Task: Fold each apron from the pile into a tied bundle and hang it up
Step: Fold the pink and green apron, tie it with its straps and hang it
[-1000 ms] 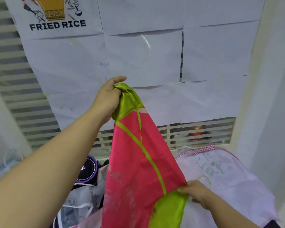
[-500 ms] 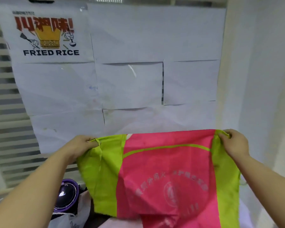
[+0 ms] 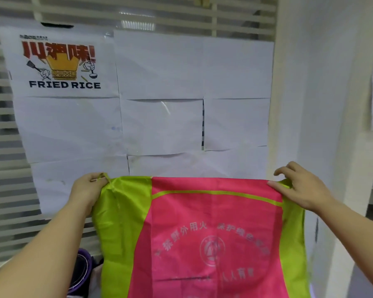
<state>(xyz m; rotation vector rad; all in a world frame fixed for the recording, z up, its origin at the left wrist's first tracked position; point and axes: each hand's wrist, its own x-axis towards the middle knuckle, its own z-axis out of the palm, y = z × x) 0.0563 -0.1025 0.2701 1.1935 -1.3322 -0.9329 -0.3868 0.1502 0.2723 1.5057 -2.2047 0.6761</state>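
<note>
Lime-green cloth is bunched inside the curled fingers [image 3: 97,179] of the left hand [image 3: 87,191], which grips one top corner of a pink and green apron [image 3: 213,233]. The right hand [image 3: 304,188] pinches the other top corner between thumb and forefinger, remaining fingers lifted. Held in the air between them, the apron hangs spread flat, faint print facing the camera. Behind it, white paper sheets [image 3: 162,125] and a "FRIED RICE" poster [image 3: 63,65] cover a slatted window [image 3: 0,211].

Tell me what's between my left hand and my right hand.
The pink and lime-green apron, held spread by its top edge: left hand grips one corner, right hand pinches the other. The head view shows it.
</note>
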